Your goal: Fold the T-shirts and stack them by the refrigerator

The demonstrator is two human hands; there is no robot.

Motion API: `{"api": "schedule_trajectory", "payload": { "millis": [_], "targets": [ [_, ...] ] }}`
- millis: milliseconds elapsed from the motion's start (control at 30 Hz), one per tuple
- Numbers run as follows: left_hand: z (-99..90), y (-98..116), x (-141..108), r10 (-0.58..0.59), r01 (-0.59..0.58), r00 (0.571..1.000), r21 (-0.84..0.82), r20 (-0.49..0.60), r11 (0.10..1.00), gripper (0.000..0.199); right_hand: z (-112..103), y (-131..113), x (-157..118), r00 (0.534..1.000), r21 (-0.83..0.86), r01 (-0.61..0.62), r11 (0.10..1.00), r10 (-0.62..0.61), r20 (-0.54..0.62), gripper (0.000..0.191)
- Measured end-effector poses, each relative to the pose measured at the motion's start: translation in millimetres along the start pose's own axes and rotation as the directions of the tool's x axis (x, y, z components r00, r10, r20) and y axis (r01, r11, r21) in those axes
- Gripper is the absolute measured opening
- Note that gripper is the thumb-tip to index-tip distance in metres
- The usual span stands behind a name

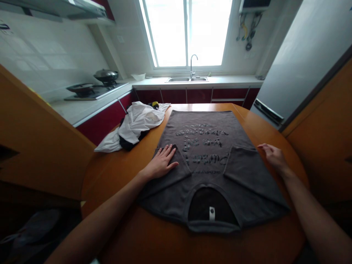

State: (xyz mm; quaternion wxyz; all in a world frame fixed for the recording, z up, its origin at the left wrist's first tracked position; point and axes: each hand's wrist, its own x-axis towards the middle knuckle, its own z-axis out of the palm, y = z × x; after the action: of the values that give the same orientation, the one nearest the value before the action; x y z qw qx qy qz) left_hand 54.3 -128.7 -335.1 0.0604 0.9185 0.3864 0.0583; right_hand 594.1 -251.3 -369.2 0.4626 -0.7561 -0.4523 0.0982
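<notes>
A dark grey T-shirt [209,146] lies front up and spread out, its neckline with a white label toward me and its hem at the far side. Dark lettering runs across the chest, and both sleeves are folded inward over the body. My left hand [162,161] rests flat on the left folded sleeve, fingers stretched out. At the outer edge of the right sleeve, my right hand [273,157] is closed in a pinch, fingertips at the cloth's corner.
The shirt is on a rounded wooden table [121,179]. White and black clothes [140,119] are heaped at its far left edge. Beyond stand a counter with a sink [181,79], a stove with a wok [106,76] and a fridge [297,62] at right.
</notes>
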Motion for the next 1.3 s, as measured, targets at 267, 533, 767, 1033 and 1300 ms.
{"api": "schedule_trajectory", "payload": {
  "millis": [267, 533, 767, 1033, 1300],
  "targets": [
    [-3.5, 5.6, 5.9, 0.045, -0.043, 0.997, 0.023, -0.059, 0.999, 0.075, 1.8, 6.2, 2.0, 0.999, 0.020, 0.029, 0.999, -0.029, -0.015, 0.039],
    [0.1, 6.5, 8.1, 0.043, -0.043, 0.999, -0.031, -0.006, 0.999, 0.072, 1.4, 6.2, 1.8, 1.000, 0.030, 0.024, 0.999, -0.024, -0.003, 0.046],
    [-22.0, -41.9, 5.7, -0.179, 0.132, 0.915, -0.154, -0.360, 0.979, 0.033, -1.3, 2.8, -0.6, 0.999, 0.025, 0.021, 0.999, -0.022, 0.026, 0.049],
    [-11.4, -95.7, 8.2, -0.212, 0.140, 0.935, -0.254, -0.284, 0.957, 0.024, -0.7, 7.2, 1.8, 1.000, 0.038, 0.013, 0.999, -0.014, 0.016, 0.047],
    [-4.8, -97.0, 14.2, -0.293, 0.269, 0.924, -0.128, -0.244, 0.955, 0.025, 2.6, 12.6, 4.5, 0.999, 0.064, 0.033, 0.997, -0.032, -0.012, 0.049]
  ]
}}
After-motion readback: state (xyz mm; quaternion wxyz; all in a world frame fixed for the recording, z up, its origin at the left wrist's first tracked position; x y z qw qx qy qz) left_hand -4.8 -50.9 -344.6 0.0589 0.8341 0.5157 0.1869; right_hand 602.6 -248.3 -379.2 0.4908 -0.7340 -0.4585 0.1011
